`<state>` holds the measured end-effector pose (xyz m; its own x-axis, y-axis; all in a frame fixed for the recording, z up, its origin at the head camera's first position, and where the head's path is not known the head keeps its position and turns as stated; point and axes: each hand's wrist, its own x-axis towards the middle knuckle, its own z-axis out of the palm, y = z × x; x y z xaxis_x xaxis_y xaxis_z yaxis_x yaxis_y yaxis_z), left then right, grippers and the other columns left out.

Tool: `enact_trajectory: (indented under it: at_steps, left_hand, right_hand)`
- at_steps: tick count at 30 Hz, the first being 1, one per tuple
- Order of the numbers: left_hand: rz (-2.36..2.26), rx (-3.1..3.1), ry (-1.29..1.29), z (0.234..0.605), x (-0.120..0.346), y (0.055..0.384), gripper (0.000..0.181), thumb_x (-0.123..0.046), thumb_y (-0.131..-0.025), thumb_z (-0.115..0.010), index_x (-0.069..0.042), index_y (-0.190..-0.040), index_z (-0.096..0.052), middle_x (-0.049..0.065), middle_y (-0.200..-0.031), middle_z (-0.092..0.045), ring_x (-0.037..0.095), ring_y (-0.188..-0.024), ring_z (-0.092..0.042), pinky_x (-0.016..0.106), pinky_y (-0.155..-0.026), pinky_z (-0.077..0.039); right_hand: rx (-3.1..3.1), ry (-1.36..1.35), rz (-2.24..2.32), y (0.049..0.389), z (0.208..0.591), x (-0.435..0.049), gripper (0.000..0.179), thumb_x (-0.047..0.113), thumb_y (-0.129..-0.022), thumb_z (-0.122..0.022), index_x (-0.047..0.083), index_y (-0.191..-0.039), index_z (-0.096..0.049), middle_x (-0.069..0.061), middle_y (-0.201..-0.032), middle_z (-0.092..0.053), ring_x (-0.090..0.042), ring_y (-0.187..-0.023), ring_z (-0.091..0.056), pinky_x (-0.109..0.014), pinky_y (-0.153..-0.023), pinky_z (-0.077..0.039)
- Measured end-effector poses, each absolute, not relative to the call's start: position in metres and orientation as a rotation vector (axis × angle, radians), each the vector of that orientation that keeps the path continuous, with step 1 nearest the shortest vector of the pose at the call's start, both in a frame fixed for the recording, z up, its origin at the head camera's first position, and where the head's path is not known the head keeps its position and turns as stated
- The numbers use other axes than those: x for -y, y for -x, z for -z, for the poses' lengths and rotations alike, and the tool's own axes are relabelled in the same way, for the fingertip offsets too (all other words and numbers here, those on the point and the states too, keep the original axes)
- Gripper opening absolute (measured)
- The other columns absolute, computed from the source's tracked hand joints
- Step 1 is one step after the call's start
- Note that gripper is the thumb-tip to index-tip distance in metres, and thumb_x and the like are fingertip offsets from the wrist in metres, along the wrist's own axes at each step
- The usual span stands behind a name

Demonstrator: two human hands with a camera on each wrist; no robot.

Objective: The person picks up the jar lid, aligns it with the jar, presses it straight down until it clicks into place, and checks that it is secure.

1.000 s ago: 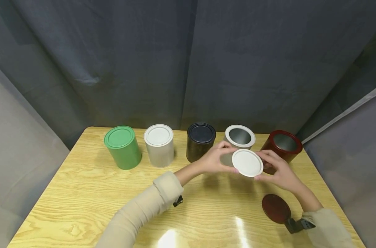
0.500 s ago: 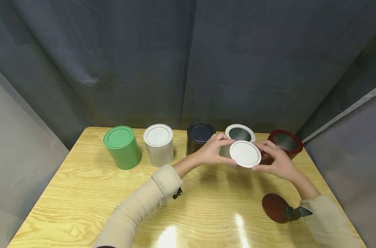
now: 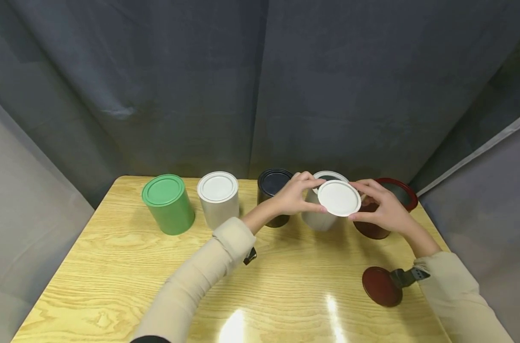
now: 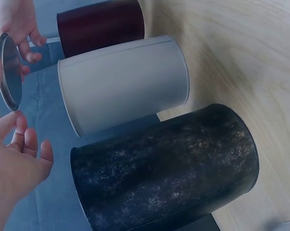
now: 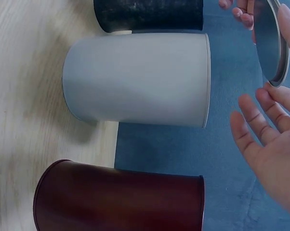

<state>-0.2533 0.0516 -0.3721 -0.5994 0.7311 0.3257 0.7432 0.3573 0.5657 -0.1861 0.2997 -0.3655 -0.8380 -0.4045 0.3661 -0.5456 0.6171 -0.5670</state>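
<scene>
Both hands are on the white lid [image 3: 339, 198] right now. The left hand [image 3: 295, 195] has the left edge pinched between thumb and fingers, and the right hand [image 3: 382, 207] is doing the same on the right edge. The lid's up in the air above the pale can [image 3: 319, 220], second from right in the row, which is open; the wrist views show the two apart. The red can [image 3: 371, 229], rightmost, is open too, partly hidden by the right hand. A red lid [image 3: 376, 286] lies on the table [image 3: 135, 267], near right. The black can [image 3: 274, 183], partly behind the left hand, is lidded, and so are the white can [image 3: 219, 202] and green can [image 3: 170, 205] further left. Dark curtain [image 3: 178, 85] on the far side.
</scene>
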Motion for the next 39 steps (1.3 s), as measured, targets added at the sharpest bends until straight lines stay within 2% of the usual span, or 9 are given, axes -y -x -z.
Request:
enact_trajectory:
  at_steps: [3,9,15,19,24,27,35,39]
  left_hand:
    - [1.096,2.589,1.39,0.37,-0.053,0.257,0.067,-0.033,-0.071,-0.078,-0.009,-0.129,-0.052,0.002,-0.106,-0.051,0.017,-0.097,-0.041,0.021,-0.08,-0.032]
    - [1.131,2.629,1.381,0.368,-0.054,0.265,0.068,-0.033,-0.073,-0.076,-0.009,-0.131,-0.05,0.006,-0.108,-0.051,0.023,-0.1,-0.043,0.022,-0.078,-0.033]
    - [1.068,2.628,1.355,0.367,-0.056,0.274,0.065,-0.034,-0.073,-0.076,-0.011,-0.129,-0.052,0.006,-0.105,-0.052,0.02,-0.095,-0.043,0.021,-0.076,-0.032]
    - [1.072,2.625,1.309,0.366,-0.056,0.279,0.063,-0.034,-0.072,-0.077,-0.011,-0.126,-0.055,0.006,-0.103,-0.052,0.02,-0.094,-0.044,0.022,-0.076,-0.032]
    - [1.039,2.65,1.26,0.364,-0.057,0.284,0.062,-0.037,-0.073,-0.075,-0.012,-0.126,-0.056,0.005,-0.102,-0.052,0.018,-0.092,-0.044,0.022,-0.075,-0.033]
    - [1.017,2.673,1.249,0.363,-0.058,0.287,0.061,-0.037,-0.074,-0.074,-0.012,-0.126,-0.055,0.006,-0.101,-0.052,0.019,-0.092,-0.044,0.023,-0.074,-0.032]
    - [0.963,2.766,1.228,0.363,-0.061,0.294,0.064,-0.041,-0.077,-0.07,-0.013,-0.131,-0.051,0.005,-0.107,-0.05,0.02,-0.097,-0.043,0.024,-0.078,-0.034]
    - [0.926,2.801,1.226,0.366,-0.063,0.296,0.066,-0.042,-0.077,-0.07,-0.013,-0.132,-0.049,0.005,-0.108,-0.05,0.018,-0.097,-0.042,0.023,-0.077,-0.034]
  right_hand:
    - [2.644,-0.779,-1.047,0.191,0.366,-0.301,0.072,0.003,-0.067,-0.079,-0.004,-0.13,-0.046,-0.012,-0.116,-0.047,-0.009,-0.078,-0.053,-0.016,-0.066,-0.046]
    - [2.645,-0.767,-1.094,0.201,0.369,-0.305,0.071,0.003,-0.067,-0.079,-0.003,-0.13,-0.046,-0.012,-0.116,-0.046,-0.003,-0.089,-0.05,-0.016,-0.064,-0.047]
    - [2.663,-0.736,-1.11,0.21,0.368,-0.305,0.07,0.001,-0.069,-0.077,-0.003,-0.131,-0.046,-0.013,-0.119,-0.046,0.002,-0.093,-0.046,-0.014,-0.067,-0.046]
    - [2.659,-0.739,-1.099,0.208,0.357,-0.297,0.067,-0.004,-0.069,-0.075,-0.008,-0.129,-0.045,-0.019,-0.117,-0.046,-0.001,-0.092,-0.046,-0.017,-0.067,-0.045]
    - [2.686,-0.687,-1.054,0.205,0.342,-0.285,0.063,-0.003,-0.071,-0.074,-0.011,-0.127,-0.045,-0.022,-0.115,-0.047,-0.003,-0.092,-0.047,-0.035,-0.069,-0.047]
    - [2.71,-0.661,-1.058,0.21,0.343,-0.286,0.063,-0.002,-0.072,-0.074,-0.011,-0.127,-0.045,-0.022,-0.116,-0.046,-0.007,-0.092,-0.048,-0.04,-0.07,-0.047]
    - [2.787,-0.608,-1.078,0.237,0.366,-0.305,0.068,0.012,-0.073,-0.076,-0.001,-0.133,-0.045,-0.016,-0.121,-0.045,-0.015,-0.096,-0.046,-0.03,-0.071,-0.047]
    - [2.806,-0.623,-1.065,0.241,0.371,-0.308,0.07,0.017,-0.074,-0.076,0.0,-0.133,-0.044,-0.015,-0.12,-0.045,-0.021,-0.097,-0.047,-0.032,-0.071,-0.046]
